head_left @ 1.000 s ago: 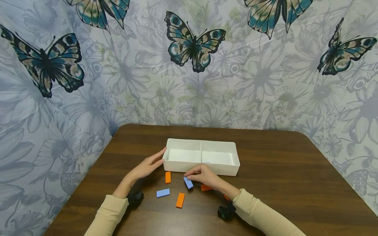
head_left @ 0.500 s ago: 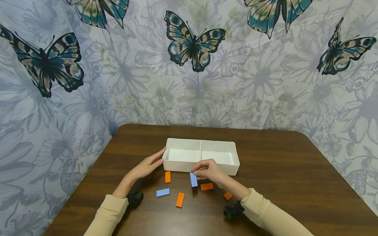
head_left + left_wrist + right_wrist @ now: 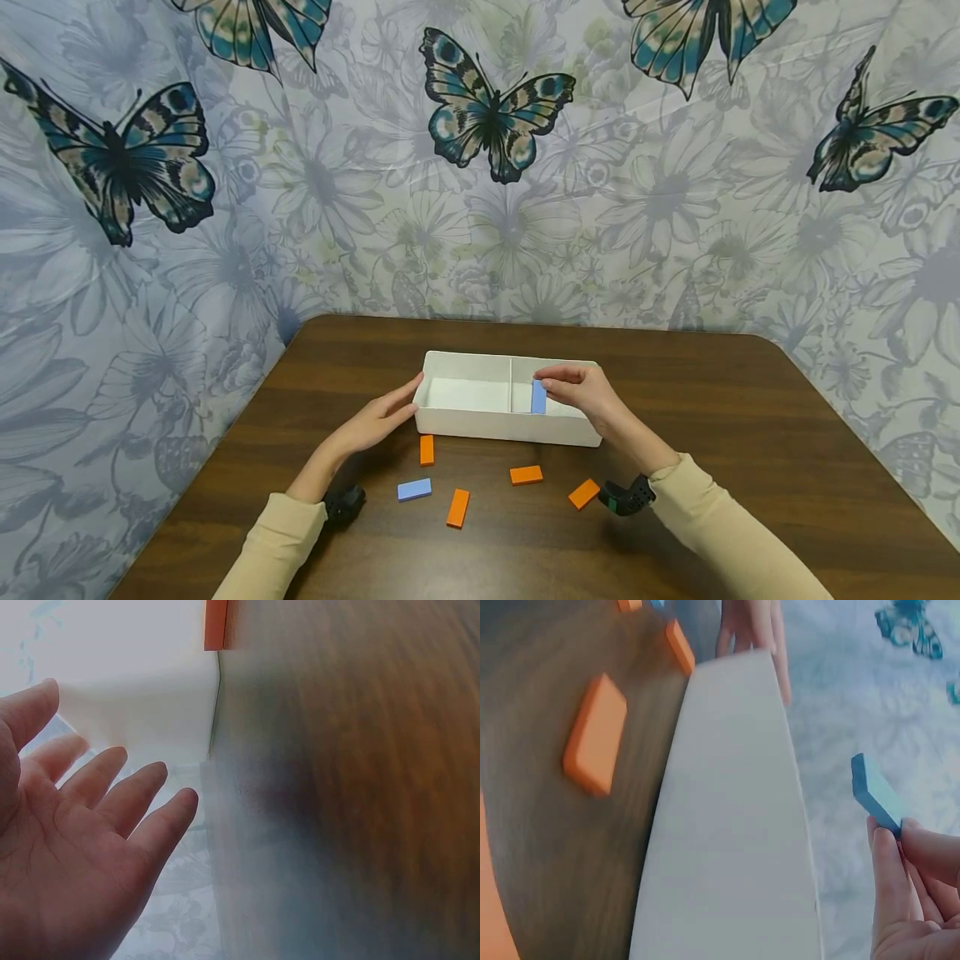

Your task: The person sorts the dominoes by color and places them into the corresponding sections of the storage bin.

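A white two-compartment box (image 3: 480, 423) stands on the wooden table. My right hand (image 3: 588, 392) pinches a blue block (image 3: 538, 397) between thumb and fingertips above the right compartment. In the right wrist view the same blue block (image 3: 876, 793) tilts up from the fingertips, beyond the box's long side (image 3: 731, 802). With fingers extended, my left hand (image 3: 375, 425) rests against the box's left end. The left wrist view has that palm (image 3: 82, 840) with its fingers spread beside the white box wall (image 3: 142, 712).
In front of the box lie a second blue block (image 3: 414, 490) and several orange blocks, among them one by the left corner (image 3: 427, 451), one near the middle (image 3: 457, 508), one to the right (image 3: 527, 475) and one near the right wrist (image 3: 583, 493). Butterfly-patterned cloth (image 3: 480, 250) hangs behind.
My right hand has lifted the blue block from the table in front of the box and carried it up and right, over the right compartment. The left hand has stayed at the box's end.
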`<state>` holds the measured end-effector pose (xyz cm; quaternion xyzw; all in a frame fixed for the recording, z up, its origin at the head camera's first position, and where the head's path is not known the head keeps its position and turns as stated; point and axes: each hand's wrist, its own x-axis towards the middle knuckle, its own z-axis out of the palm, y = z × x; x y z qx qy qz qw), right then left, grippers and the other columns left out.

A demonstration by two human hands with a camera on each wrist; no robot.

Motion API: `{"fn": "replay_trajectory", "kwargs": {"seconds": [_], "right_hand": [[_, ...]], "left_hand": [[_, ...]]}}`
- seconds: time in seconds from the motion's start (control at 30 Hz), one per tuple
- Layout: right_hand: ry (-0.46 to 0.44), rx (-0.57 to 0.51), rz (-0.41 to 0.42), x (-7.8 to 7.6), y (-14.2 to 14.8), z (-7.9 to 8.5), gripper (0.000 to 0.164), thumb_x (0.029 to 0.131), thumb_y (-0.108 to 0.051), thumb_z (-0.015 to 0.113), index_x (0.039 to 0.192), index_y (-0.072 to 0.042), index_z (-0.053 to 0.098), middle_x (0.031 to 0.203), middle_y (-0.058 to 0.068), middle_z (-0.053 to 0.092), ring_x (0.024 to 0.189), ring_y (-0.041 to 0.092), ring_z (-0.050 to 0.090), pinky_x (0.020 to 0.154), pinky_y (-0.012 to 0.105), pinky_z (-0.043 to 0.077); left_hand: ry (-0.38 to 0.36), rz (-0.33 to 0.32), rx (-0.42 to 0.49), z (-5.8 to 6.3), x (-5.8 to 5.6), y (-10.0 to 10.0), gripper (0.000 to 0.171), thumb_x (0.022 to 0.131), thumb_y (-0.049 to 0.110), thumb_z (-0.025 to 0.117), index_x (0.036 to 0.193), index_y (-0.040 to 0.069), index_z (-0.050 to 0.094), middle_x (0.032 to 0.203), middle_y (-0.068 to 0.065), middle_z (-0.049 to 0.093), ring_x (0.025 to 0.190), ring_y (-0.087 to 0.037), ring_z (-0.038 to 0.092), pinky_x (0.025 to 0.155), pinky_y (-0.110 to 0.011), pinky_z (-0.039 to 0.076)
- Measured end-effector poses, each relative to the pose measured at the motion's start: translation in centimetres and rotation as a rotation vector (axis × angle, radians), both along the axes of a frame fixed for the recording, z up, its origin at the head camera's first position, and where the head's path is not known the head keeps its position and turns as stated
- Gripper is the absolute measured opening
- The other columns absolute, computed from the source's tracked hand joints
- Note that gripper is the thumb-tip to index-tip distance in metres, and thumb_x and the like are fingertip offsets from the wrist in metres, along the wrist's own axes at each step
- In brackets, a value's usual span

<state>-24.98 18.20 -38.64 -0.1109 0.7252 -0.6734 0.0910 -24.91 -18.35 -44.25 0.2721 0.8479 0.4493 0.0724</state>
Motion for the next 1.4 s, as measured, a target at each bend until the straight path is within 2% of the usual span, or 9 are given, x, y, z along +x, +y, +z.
{"fn": "replay_trajectory", "kwargs": {"seconds": [0.17, 0.3, 0.47, 0.6, 0.9, 1.13, 1.2, 1.3, 1.4], "right_hand": [[-0.065, -0.003, -0.056, -1.5, 1.2, -0.6, 0.022, 0.089, 0.004, 0.06, 0.108, 0.014, 0.063, 0.099, 0.012, 0.067, 0.085, 0.016, 0.065, 0.085, 0.043, 0.045], [-0.073, 0.034, -0.055, -2.2, 1.5, -1.1, 0.022, 0.089, 0.006, 0.059, 0.109, 0.017, 0.06, 0.098, 0.014, 0.067, 0.082, 0.015, 0.065, 0.082, 0.04, 0.048], [-0.075, 0.144, -0.028, -3.0, 1.5, -1.7, 0.021, 0.09, 0.005, 0.058, 0.108, 0.016, 0.061, 0.1, 0.016, 0.065, 0.08, 0.015, 0.063, 0.077, 0.034, 0.052], [-0.097, 0.226, 0.01, -3.5, 1.3, -2.3, 0.017, 0.089, 0.007, 0.058, 0.104, 0.013, 0.063, 0.094, 0.012, 0.064, 0.078, 0.016, 0.062, 0.076, 0.035, 0.052], [-0.1, 0.406, 0.104, -3.8, 0.5, -2.6, 0.014, 0.088, 0.007, 0.06, 0.1, 0.011, 0.065, 0.083, 0.012, 0.063, 0.07, 0.015, 0.059, 0.067, 0.029, 0.054], [-0.069, 0.494, 0.206, -4.1, 0.4, -2.9, 0.013, 0.086, 0.007, 0.061, 0.097, 0.009, 0.067, 0.083, 0.009, 0.065, 0.072, 0.012, 0.057, 0.065, 0.023, 0.05], [-0.069, 0.506, 0.223, -4.1, 0.3, -3.0, 0.013, 0.086, 0.007, 0.062, 0.097, 0.008, 0.067, 0.084, 0.009, 0.065, 0.073, 0.012, 0.057, 0.065, 0.023, 0.048], [-0.073, 0.52, 0.237, -4.1, 0.2, -3.0, 0.014, 0.086, 0.006, 0.062, 0.098, 0.007, 0.067, 0.084, 0.009, 0.065, 0.074, 0.013, 0.056, 0.064, 0.023, 0.047], [-0.073, 0.531, 0.253, -4.1, 0.1, -3.0, 0.014, 0.086, 0.006, 0.062, 0.099, 0.007, 0.067, 0.085, 0.008, 0.064, 0.074, 0.014, 0.054, 0.063, 0.023, 0.046]], "left_hand": [[0.006, -0.008, 0.002, -0.3, -0.1, 0.0, 0.057, 0.101, 0.028, 0.044, 0.15, 0.013, 0.021, 0.152, -0.008, 0.019, 0.136, -0.031, 0.019, 0.105, -0.053, 0.019], [0.009, -0.014, 0.007, -0.2, 0.0, 0.1, 0.056, 0.101, 0.027, 0.044, 0.15, 0.013, 0.021, 0.152, -0.009, 0.018, 0.136, -0.031, 0.018, 0.105, -0.054, 0.019], [-0.007, -0.002, 0.002, -0.2, 0.0, 0.1, 0.058, 0.1, 0.031, 0.045, 0.15, 0.013, 0.021, 0.152, -0.005, 0.019, 0.136, -0.028, 0.019, 0.106, -0.051, 0.02], [-0.012, -0.004, -0.001, -0.2, 0.0, 0.1, 0.06, 0.1, 0.032, 0.045, 0.15, 0.012, 0.02, 0.152, -0.003, 0.018, 0.136, -0.026, 0.019, 0.106, -0.05, 0.02], [0.013, -0.015, 0.011, 0.1, -0.1, 0.3, 0.056, 0.101, 0.022, 0.044, 0.149, 0.007, 0.02, 0.152, -0.012, 0.018, 0.136, -0.032, 0.017, 0.105, -0.055, 0.019], [-0.017, -0.02, -0.015, 3.3, 1.7, 1.0, 0.054, 0.101, 0.011, 0.043, 0.147, -0.003, 0.019, 0.15, -0.022, 0.017, 0.135, -0.039, 0.018, 0.104, -0.055, 0.019], [-0.019, -0.023, -0.019, 3.8, 2.0, 1.1, 0.054, 0.101, 0.011, 0.044, 0.147, -0.003, 0.02, 0.149, -0.023, 0.017, 0.134, -0.039, 0.018, 0.104, -0.055, 0.02], [-0.021, -0.022, -0.007, 3.5, 1.9, 1.0, 0.054, 0.101, 0.011, 0.044, 0.147, -0.003, 0.02, 0.149, -0.022, 0.017, 0.134, -0.039, 0.018, 0.104, -0.056, 0.019], [-0.015, -0.012, 0.005, 2.2, 1.3, 0.7, 0.054, 0.101, 0.014, 0.044, 0.148, 0.001, 0.019, 0.15, -0.019, 0.017, 0.135, -0.038, 0.018, 0.104, -0.056, 0.018]]}}
